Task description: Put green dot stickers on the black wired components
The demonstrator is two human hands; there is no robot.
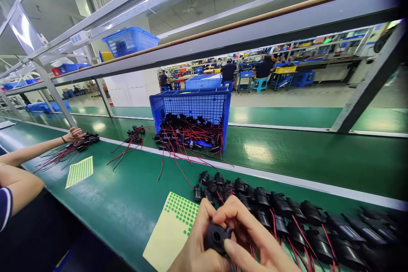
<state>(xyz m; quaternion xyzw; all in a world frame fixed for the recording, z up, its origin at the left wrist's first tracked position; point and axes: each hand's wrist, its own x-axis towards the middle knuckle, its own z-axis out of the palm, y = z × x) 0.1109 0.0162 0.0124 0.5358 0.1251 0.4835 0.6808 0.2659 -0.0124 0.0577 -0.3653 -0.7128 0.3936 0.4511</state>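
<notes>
My left hand (198,244) is closed around a small black round part (216,236) with a dark hole in its face. The fingers of my right hand (255,231) pinch the same part from the other side, thumb against its edge. Just under my hands lies a pale yellow sheet (162,231) with rows of green round stickers; part of its lower area is bare. Many similar black cylindrical parts (280,202), with red and black wires, stand in rows beyond and to the right of my hands. Whether anything small sits between my fingertips is hidden.
A blue crate (191,104) lies tipped on its side, black wired parts spilling out. To the left, a co-worker's hand (75,134) touches a bundle of wired parts (87,141) near another sticker sheet (79,171). A metal shelf rail (204,44) crosses above the green bench (114,204).
</notes>
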